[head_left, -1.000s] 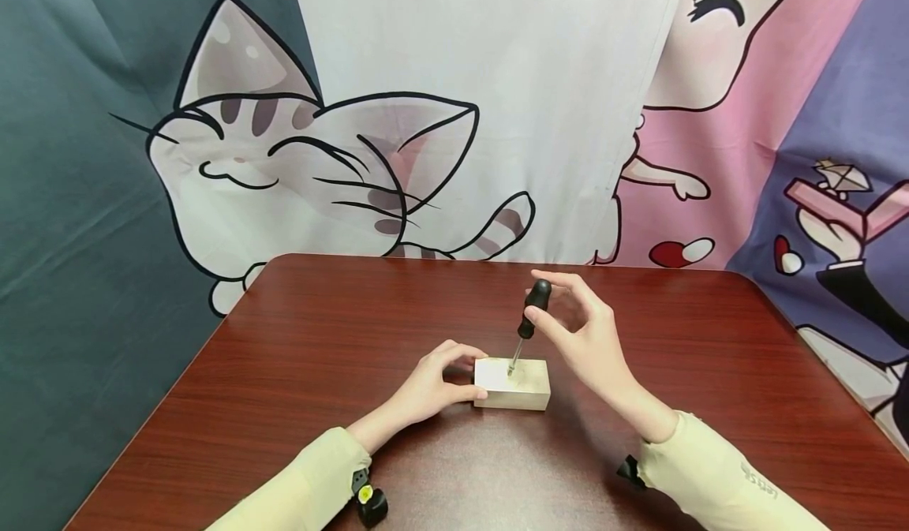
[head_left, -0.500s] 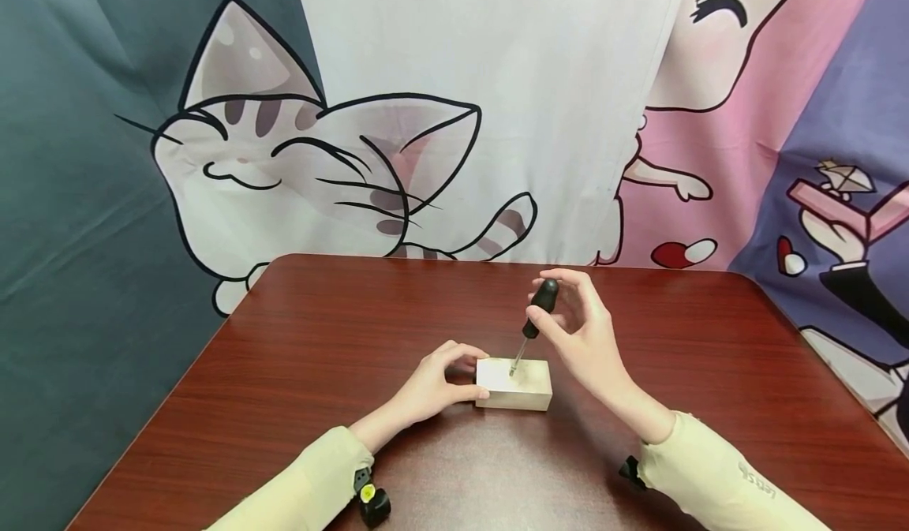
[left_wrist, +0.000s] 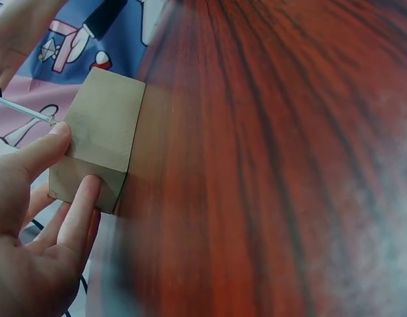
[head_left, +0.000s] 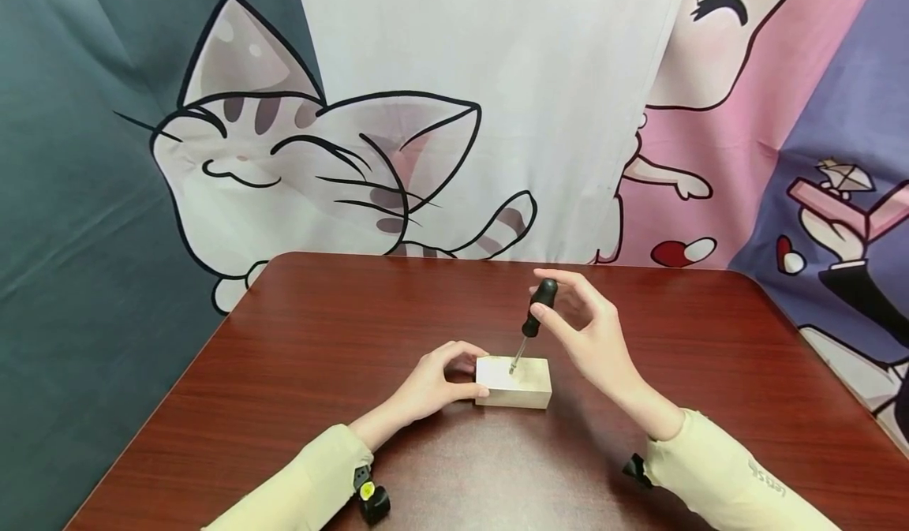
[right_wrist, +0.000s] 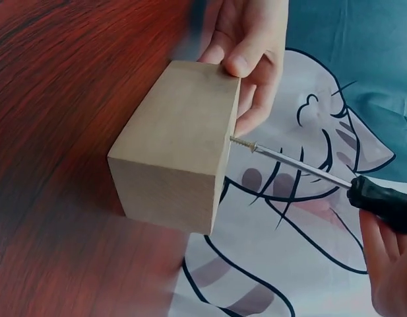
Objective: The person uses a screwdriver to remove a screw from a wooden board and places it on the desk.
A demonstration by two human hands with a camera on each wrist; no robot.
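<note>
Right hand [head_left: 595, 334] pinching black-handled steel screwdriver [head_left: 529, 327]; left hand [head_left: 442, 379] gripping pale rectangular wooden block [head_left: 524, 397]. Brass-coloured threaded screw [right_wrist: 243, 142] at tip: distinct from right wrist, speck from head.

left hand [head_left: 432, 385]: low, gripping | right hand [head_left: 595, 338]: raised higher, pinching

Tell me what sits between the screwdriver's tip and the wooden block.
A screw: the right wrist view shows it standing out from the wooden block, its head meeting the tip of the screwdriver.
</note>
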